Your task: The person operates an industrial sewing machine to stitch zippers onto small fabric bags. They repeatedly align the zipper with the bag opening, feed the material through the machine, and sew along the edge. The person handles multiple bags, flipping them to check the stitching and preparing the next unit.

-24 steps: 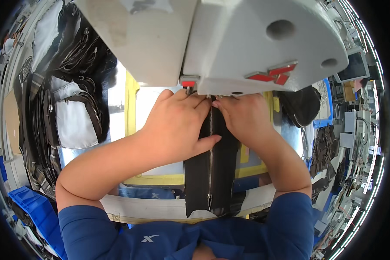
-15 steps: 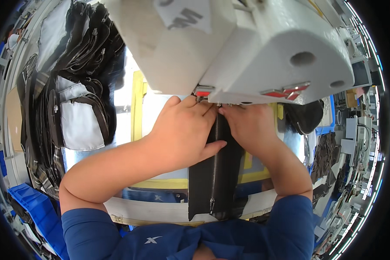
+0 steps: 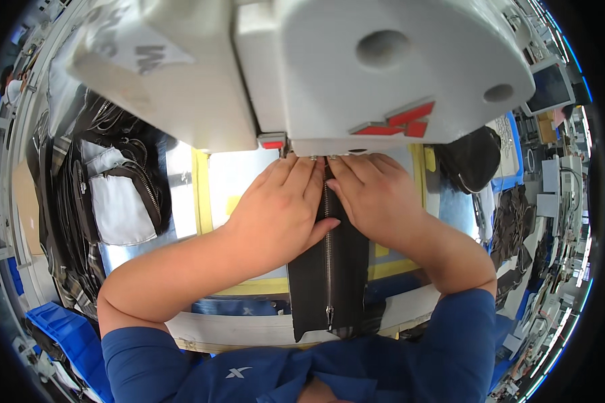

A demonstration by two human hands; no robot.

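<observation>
A black fabric strip with a long metal zipper (image 3: 329,282) lies lengthwise beneath the head of a grey and white sewing machine (image 3: 323,80). My left hand (image 3: 275,205) rests on the strip's left side, fingers stretched toward the presser area, thumb out across the zipper. My right hand (image 3: 373,198) lies on the other side, fingers laid flat near the machine foot, thumb beside the zipper teeth. The foot and needle area are partly hidden by the machine head and my fingertips. The zipper pull (image 3: 329,316) hangs at the lower end.
Dark bag pieces with zippers and pale panels (image 3: 124,208) are piled at the left. A black pouch (image 3: 474,158) sits at the right, before a blue tray (image 3: 514,148). A blue bin (image 3: 64,342) stands at lower left. Yellow tape (image 3: 242,287) borders the plate.
My right hand has flattened, its thumb slipping down along the zipper from the foot. My left fingers are straighter. The machine head appears shifted in the frame as the view moved.
</observation>
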